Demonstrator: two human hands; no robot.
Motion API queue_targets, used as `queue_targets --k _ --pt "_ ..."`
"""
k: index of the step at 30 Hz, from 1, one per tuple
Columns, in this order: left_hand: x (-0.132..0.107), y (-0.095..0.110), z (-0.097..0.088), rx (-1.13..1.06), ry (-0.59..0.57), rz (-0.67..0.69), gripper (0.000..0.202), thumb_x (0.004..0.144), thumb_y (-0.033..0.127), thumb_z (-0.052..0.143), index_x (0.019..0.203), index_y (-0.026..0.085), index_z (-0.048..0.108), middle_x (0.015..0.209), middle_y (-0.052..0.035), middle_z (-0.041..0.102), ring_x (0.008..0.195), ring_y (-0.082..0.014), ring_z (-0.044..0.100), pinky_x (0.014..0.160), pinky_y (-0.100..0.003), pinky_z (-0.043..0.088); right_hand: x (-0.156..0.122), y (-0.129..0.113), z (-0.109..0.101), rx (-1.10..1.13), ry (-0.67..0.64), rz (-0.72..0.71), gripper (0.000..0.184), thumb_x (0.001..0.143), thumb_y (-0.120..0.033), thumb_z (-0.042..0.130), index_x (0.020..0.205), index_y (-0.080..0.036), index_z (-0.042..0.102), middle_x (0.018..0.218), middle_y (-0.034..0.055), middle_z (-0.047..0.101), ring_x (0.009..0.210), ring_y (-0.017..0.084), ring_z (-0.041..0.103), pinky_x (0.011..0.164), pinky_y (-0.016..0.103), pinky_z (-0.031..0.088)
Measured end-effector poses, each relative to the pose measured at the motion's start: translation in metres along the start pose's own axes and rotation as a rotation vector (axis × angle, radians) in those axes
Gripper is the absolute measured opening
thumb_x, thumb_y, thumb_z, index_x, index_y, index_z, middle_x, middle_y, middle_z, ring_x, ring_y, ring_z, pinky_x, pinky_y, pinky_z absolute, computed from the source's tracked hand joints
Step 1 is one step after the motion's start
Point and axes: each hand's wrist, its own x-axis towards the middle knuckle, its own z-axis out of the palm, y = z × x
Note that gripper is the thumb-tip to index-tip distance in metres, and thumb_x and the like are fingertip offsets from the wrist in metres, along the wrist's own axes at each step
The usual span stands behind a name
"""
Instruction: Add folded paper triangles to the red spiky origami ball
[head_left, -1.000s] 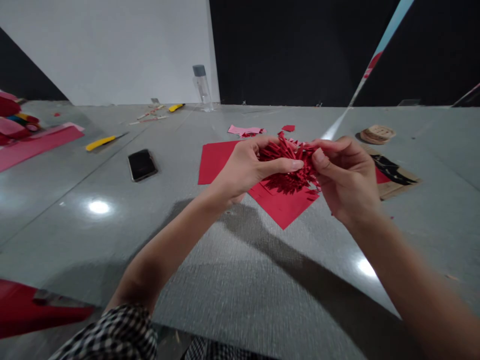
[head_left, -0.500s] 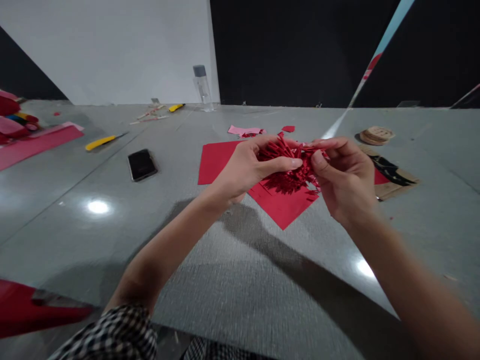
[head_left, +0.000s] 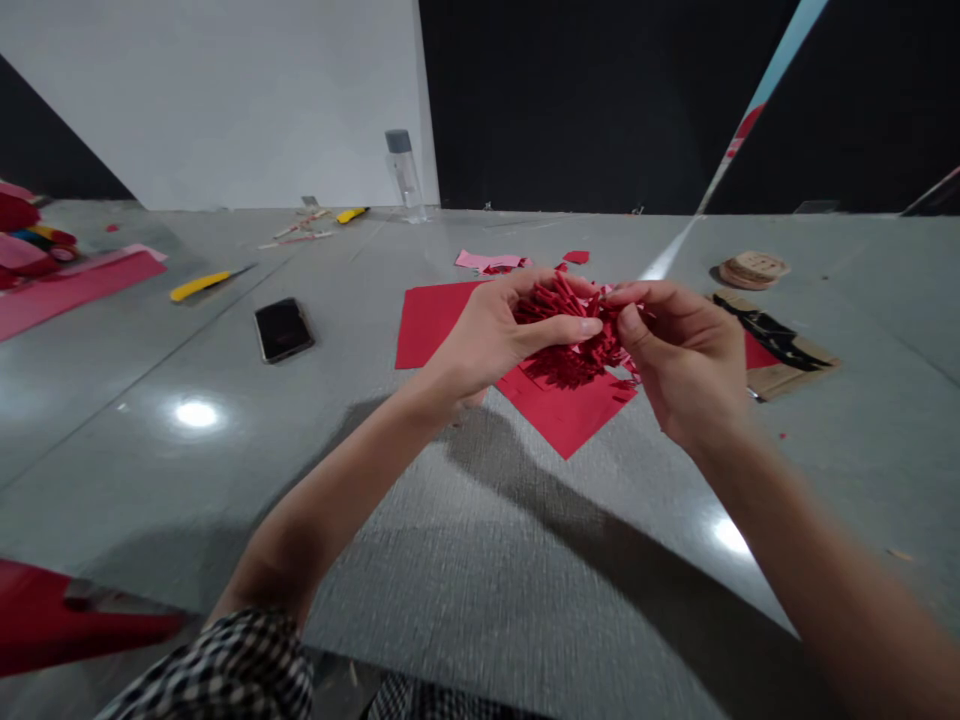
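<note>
A bushy bundle of cut red paper fringe [head_left: 574, 362], with some pink in it, is held up between my two hands. My left hand [head_left: 499, 335] wraps round it from the left, the thumb stretched across its front. At its right end my right hand [head_left: 679, 350] pinches strands between thumb and forefinger. Beneath the bundle, red paper sheets [head_left: 566, 425] lie on the grey table, one corner pointing toward me. The fingers of my left hand behind the bundle are partly hidden.
Left of the sheets lie a black phone [head_left: 283, 330] and a yellow cutter knife [head_left: 201, 286]. A clear bottle [head_left: 406, 180] stands by the wall. Pink paper scraps [head_left: 491, 262] lie behind my hands. To the right are round wooden discs [head_left: 754, 269] and a brown and black packet [head_left: 795, 370].
My right thumb and forefinger have shifted slightly left, closer to the middle of the fringe. My left hand keeps its hold in the same place.
</note>
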Motion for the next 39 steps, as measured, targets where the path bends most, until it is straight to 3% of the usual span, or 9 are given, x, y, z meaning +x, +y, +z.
queue_targets --k 11,18,28,34,39 --pt "-0.003 0.008 0.003 0.062 0.098 -0.083 0.024 0.072 0.033 0.091 0.087 0.02 0.078 0.083 0.0005 0.073 0.078 -0.0122 0.067 0.074 -0.025 0.052 -0.002 0.002 0.001 -0.088 -0.029 -0.056 0.014 0.089 -0.041 0.081 0.089 -0.028 0.076 0.085 -0.0006 0.067 0.075 0.012 0.06 0.068 0.026 0.054" --pt "-0.002 0.009 0.004 0.041 0.134 -0.138 0.022 0.069 0.028 0.091 0.083 0.018 0.076 0.079 0.0008 0.071 0.076 -0.0115 0.066 0.071 -0.025 0.051 -0.006 0.009 0.004 -0.065 0.027 -0.082 0.011 0.092 -0.038 0.078 0.097 -0.029 0.077 0.097 0.0008 0.073 0.087 0.015 0.067 0.083 0.032 0.06" --pt "-0.003 0.011 0.006 0.03 0.151 -0.18 0.023 0.067 0.028 0.091 0.078 0.017 0.074 0.077 0.0002 0.071 0.075 -0.0114 0.065 0.07 -0.025 0.051 -0.007 0.017 0.004 -0.02 0.032 -0.097 0.007 0.092 -0.031 0.077 0.099 -0.031 0.078 0.101 -0.0005 0.073 0.093 0.015 0.069 0.092 0.034 0.06" --pt "-0.003 0.011 0.002 0.074 0.131 -0.162 0.022 0.07 0.033 0.09 0.08 0.019 0.076 0.078 -0.0006 0.073 0.076 -0.0143 0.068 0.071 -0.028 0.054 -0.006 0.013 0.003 -0.087 0.044 -0.079 0.008 0.09 -0.035 0.078 0.093 -0.028 0.076 0.097 0.0016 0.071 0.088 0.016 0.066 0.084 0.034 0.059" --pt "-0.003 0.013 -0.002 0.108 0.138 -0.066 0.027 0.071 0.034 0.091 0.09 0.02 0.079 0.09 -0.0021 0.077 0.088 -0.0172 0.072 0.08 -0.029 0.058 -0.004 0.011 0.002 -0.092 -0.01 -0.077 0.008 0.09 -0.032 0.077 0.087 -0.026 0.073 0.093 0.0008 0.07 0.083 0.014 0.063 0.079 0.03 0.056"
